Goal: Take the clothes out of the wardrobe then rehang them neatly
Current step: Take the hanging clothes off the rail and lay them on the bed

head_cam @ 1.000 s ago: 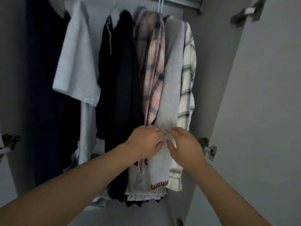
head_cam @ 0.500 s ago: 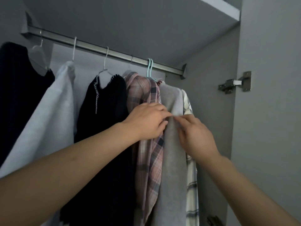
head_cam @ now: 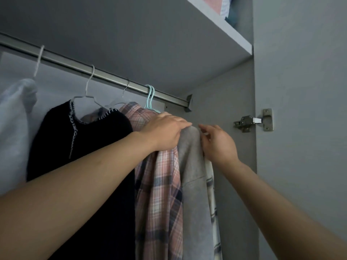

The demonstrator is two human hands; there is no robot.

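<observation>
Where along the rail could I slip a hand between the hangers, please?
The rail is bare between the white hanger hook and the wire hanger. It is crowded from the teal hangers to the rail's right end, where both hands work.

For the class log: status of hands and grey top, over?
Left hand flat on grey top shoulder. Right hand pinching its edge. Top on rail, plaid shirt crowding.

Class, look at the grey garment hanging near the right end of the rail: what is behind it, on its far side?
Behind the grey garment a strip of white checked shirt shows along its right edge. The right hand covers the shirt's top; its hanger cannot be seen.
</observation>
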